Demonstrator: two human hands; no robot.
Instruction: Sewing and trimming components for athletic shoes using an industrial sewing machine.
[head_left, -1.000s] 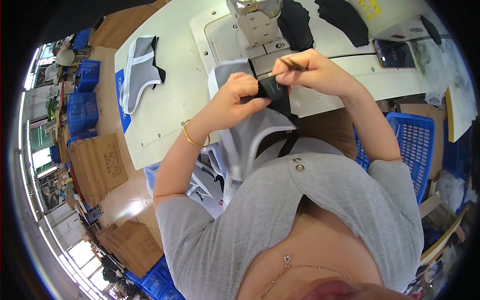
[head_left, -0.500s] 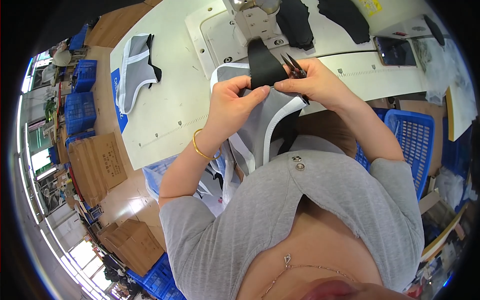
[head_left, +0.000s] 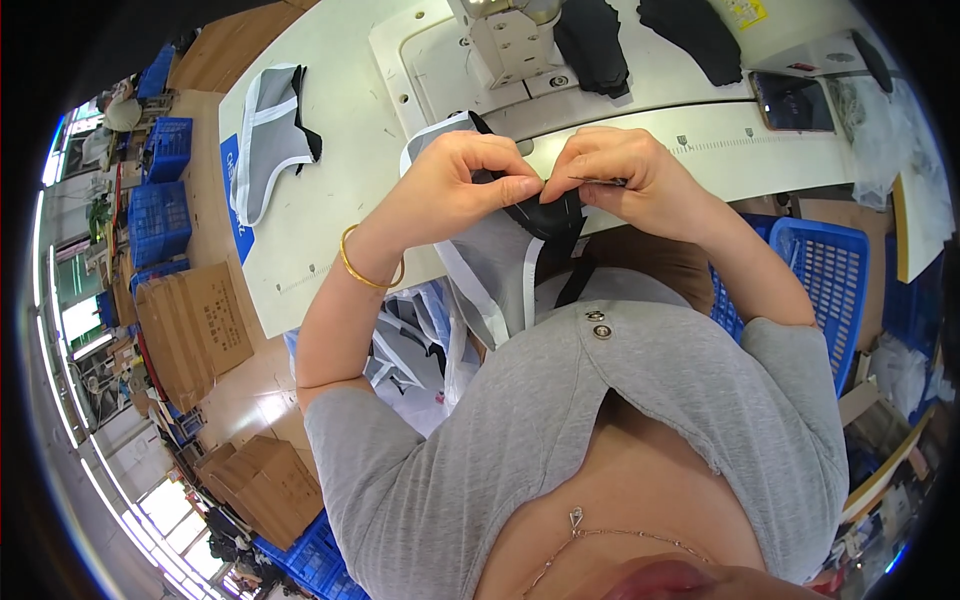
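Note:
A grey fabric piece (head_left: 488,262) with white binding and a black part (head_left: 552,216) hangs from my hands over the table's front edge, its lower end against my shirt. My left hand (head_left: 470,190) is closed, pinching the fabric's upper edge between thumb and forefinger. Fingertip to fingertip with it, my right hand (head_left: 625,180) is closed at the black part's edge. In the right palm lies a pair of dark thread snips (head_left: 608,182), mostly hidden by the fingers. Some of the fabric's far side is hidden behind my left hand.
A sewing machine (head_left: 510,45) stands beyond my hands. Another grey and black piece (head_left: 268,140) lies on the table at left. Black fabric stacks (head_left: 592,50) and a phone (head_left: 792,102) are at the far right. A blue basket (head_left: 825,290) stands right, with cartons (head_left: 195,330) left.
The black part has folded down toward me, uncovering the machine's plate. My right hand has turned over, and the snips' points no longer stick up. My left hand has shifted slightly left.

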